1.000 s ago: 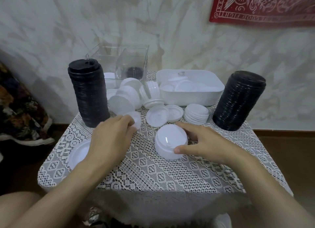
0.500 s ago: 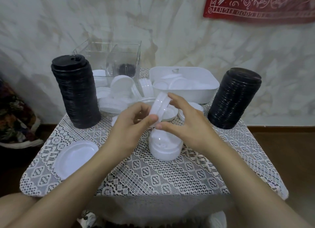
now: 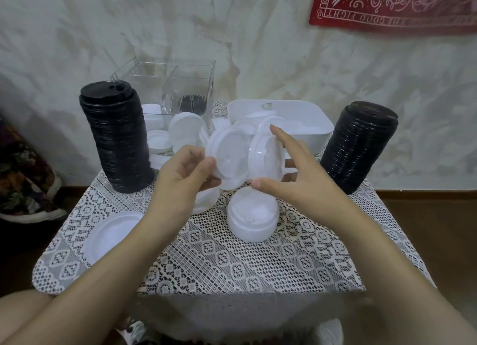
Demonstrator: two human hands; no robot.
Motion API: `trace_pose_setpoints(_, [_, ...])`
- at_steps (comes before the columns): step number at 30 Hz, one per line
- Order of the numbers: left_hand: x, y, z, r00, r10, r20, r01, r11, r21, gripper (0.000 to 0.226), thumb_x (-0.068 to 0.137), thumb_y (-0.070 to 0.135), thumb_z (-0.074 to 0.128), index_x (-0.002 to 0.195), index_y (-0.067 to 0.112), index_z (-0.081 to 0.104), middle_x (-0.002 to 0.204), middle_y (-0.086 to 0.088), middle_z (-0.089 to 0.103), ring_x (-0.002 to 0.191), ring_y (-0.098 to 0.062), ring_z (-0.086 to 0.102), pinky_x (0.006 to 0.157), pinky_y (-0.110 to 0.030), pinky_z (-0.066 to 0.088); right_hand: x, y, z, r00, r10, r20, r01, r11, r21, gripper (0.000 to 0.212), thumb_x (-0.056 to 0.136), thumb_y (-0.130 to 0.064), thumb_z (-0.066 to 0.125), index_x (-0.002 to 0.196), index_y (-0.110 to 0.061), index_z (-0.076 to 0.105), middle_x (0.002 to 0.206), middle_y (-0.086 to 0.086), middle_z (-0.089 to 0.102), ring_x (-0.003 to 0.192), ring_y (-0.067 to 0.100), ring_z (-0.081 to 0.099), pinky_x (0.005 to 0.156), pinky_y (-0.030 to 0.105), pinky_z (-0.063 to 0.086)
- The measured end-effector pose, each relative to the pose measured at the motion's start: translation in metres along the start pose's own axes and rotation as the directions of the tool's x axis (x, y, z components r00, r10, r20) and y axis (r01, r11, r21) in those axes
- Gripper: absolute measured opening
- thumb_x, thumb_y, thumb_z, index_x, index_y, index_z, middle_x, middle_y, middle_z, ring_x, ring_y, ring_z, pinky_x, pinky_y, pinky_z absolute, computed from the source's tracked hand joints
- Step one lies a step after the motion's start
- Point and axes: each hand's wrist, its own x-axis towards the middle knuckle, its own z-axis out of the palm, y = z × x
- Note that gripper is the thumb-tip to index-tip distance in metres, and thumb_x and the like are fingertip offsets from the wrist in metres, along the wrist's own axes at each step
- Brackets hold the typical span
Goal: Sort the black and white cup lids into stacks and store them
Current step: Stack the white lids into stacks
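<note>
red wall cloth (image 3: 397, 6), upside-down lettering "GOOD FIGHT", partial "KEE"

head view, forward-down, close over table (image 3: 232, 262)

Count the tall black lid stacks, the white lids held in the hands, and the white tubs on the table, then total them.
Black lid stacks: 2
White lids in hand: 2, one in the left hand, one in the right hand
White tub: 1
Total: 5
</note>
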Motion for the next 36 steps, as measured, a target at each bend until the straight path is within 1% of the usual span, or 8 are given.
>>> trace_pose_setpoints(3, [0.002, -0.003, -0.006, 0.998, 0.003, -0.061, 0.000, 0.998, 0.057, 0.006, 0.101, 0.009, 0.060, 0.097, 0.011, 0.065, 0.090, -0.001, 0.074, 0.088, -0.018, 0.072, 0.083, -0.030, 0.062, -0.003, 0.003, -0.003, 0.992, 0.057, 0.116, -0.043, 0.991, -0.123, 0.109, 0.068, -0.058, 0.088, 0.156, -0.056, 0.024, 0.153, -0.025, 0.037, 0.136, 0.010, 0.047, 0.115, 0.043, 0.042])
trace_pose_setpoints(7, [0.000, -0.003, -0.005, 0.996, -0.024, -0.080, 0.028, 0.998, 0.048, 0.007, 0.102, 0.009, 0.059, 0.102, 0.014, 0.064, 0.093, -0.003, 0.076, 0.089, -0.021, 0.074, 0.085, -0.033, 0.063, -0.008, 0.002, 0.003, 0.971, 0.080, 0.226, -0.003, 0.946, -0.323, 0.098, 0.075, -0.052, 0.086, 0.157, -0.044, 0.033, 0.160, -0.021, 0.035, 0.146, 0.003, 0.032, 0.117, 0.029, 0.028])
trace_pose_setpoints(12, [-0.003, -0.001, 0.000, 0.995, -0.066, -0.078, 0.068, 0.998, 0.016, 0.006, 0.103, 0.011, 0.058, 0.103, 0.015, 0.062, 0.083, 0.000, 0.078, 0.080, -0.015, 0.073, 0.079, -0.027, 0.061, -0.008, 0.002, 0.001, 0.957, 0.091, 0.275, 0.005, 0.944, -0.330, 0.092, 0.079, -0.051, 0.083, 0.156, -0.044, 0.034, 0.162, -0.023, 0.033, 0.148, 0.001, 0.029, 0.124, 0.034, 0.025])
trace_pose_setpoints(20, [-0.008, 0.003, 0.003, 0.989, -0.150, -0.019, 0.147, 0.984, -0.099, 0.006, 0.104, 0.013, 0.057, 0.107, 0.014, 0.063, 0.090, -0.006, 0.078, 0.082, -0.017, 0.074, 0.073, -0.025, 0.060, -0.012, 0.004, 0.006, 0.928, 0.136, 0.347, -0.018, 0.947, -0.322, 0.095, 0.081, -0.043, 0.084, 0.158, -0.044, 0.029, 0.162, -0.024, 0.030, 0.146, 0.000, 0.030, 0.123, 0.032, 0.027])
trace_pose_setpoints(25, [-0.008, 0.005, 0.005, 0.968, -0.250, -0.009, 0.241, 0.944, -0.227, 0.007, 0.103, 0.013, 0.056, 0.105, 0.014, 0.062, 0.086, 0.000, 0.078, 0.074, -0.012, 0.075, 0.068, -0.023, 0.062, -0.011, 0.006, 0.006, 0.950, 0.146, 0.275, -0.062, 0.955, -0.291, 0.100, 0.075, -0.055, 0.085, 0.157, -0.042, 0.031, 0.156, -0.022, 0.040, 0.140, 0.003, 0.040, 0.120, 0.038, 0.035])
trace_pose_setpoints(30, [-0.009, 0.006, 0.005, 0.952, -0.302, 0.060, 0.304, 0.894, -0.329, 0.014, 0.096, 0.016, 0.060, 0.109, 0.012, 0.062, 0.089, 0.001, 0.077, 0.071, -0.012, 0.074, 0.062, -0.022, 0.061, -0.005, 0.013, 0.009, 0.995, 0.044, 0.085, -0.031, 0.989, -0.145, 0.113, 0.064, -0.079, 0.073, 0.160, -0.045, 0.024, 0.153, -0.027, 0.043, 0.138, -0.002, 0.044, 0.118, 0.044, 0.040])
trace_pose_setpoints(33, [-0.013, 0.002, 0.009, 0.944, -0.313, 0.106, 0.331, 0.886, -0.326, 0.029, 0.089, 0.019, 0.064, 0.116, 0.010, 0.064, 0.094, -0.004, 0.077, 0.071, -0.013, 0.073, 0.058, -0.021, 0.060, -0.004, 0.011, 0.015, 0.999, -0.038, 0.032, 0.041, 0.996, -0.080, 0.111, 0.065, -0.073, 0.078, 0.158, -0.051, 0.023, 0.159, -0.029, 0.036, 0.142, -0.004, 0.040, 0.119, 0.043, 0.039])
trace_pose_setpoints(36, [-0.017, -0.002, 0.013, 0.932, -0.339, 0.130, 0.362, 0.879, -0.311, 0.031, 0.087, 0.019, 0.066, 0.117, 0.011, 0.066, 0.095, -0.009, 0.077, 0.068, -0.014, 0.073, 0.057, -0.022, 0.060, -0.002, 0.014, 0.018, 0.995, -0.102, 0.001, 0.101, 0.988, -0.116, 0.093, 0.072, -0.062, 0.080, 0.154, -0.043, 0.040, 0.157, -0.023, 0.042, 0.142, -0.002, 0.040, 0.119, 0.043, 0.039])
